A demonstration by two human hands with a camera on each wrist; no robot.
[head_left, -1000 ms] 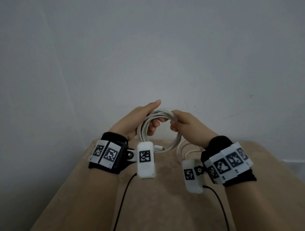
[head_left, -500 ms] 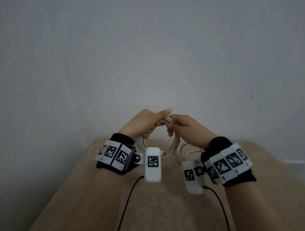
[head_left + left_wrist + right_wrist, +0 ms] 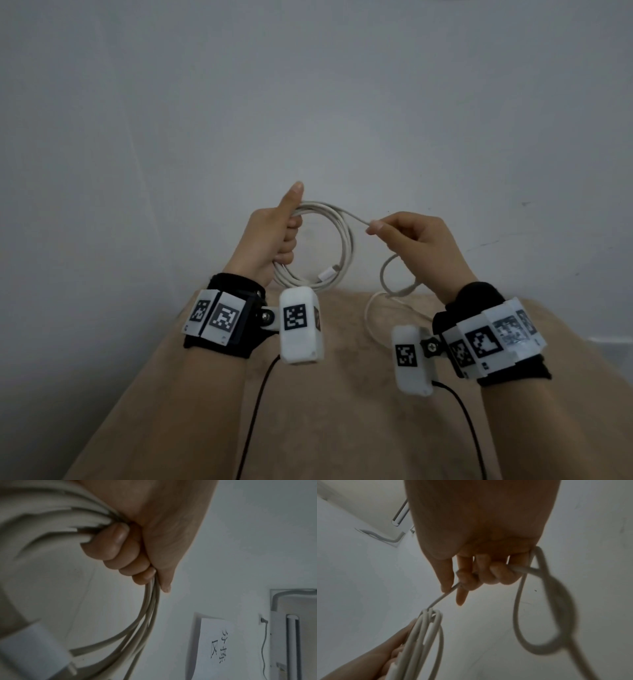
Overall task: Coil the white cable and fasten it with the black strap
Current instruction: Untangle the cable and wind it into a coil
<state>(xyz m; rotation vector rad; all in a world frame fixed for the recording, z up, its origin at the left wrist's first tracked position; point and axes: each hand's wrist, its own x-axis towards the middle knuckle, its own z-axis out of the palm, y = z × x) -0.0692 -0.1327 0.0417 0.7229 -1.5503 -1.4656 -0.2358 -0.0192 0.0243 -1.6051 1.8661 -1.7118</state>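
My left hand (image 3: 277, 236) grips a round coil of the white cable (image 3: 346, 246), thumb up along its top; its curled fingers (image 3: 113, 547) wrap several strands. A white plug (image 3: 327, 274) hangs inside the coil's lower part, and it shows large in the left wrist view as the plug (image 3: 34, 654). My right hand (image 3: 407, 236) holds the free strand, pinched between thumb and forefinger (image 3: 448, 588), a short way right of the coil. The loose cable (image 3: 518, 615) loops down from that hand to the table. No black strap is in sight.
A beige table (image 3: 342, 411) lies under both forearms, its far edge against a grey wall (image 3: 308, 102). Black wires run from the wrist cameras across it. A paper sign (image 3: 217, 642) hangs on the wall.
The hands were together on top of the coil. Now they have moved apart and upward: the left keeps the coil, the right has drawn a strand out to the right.
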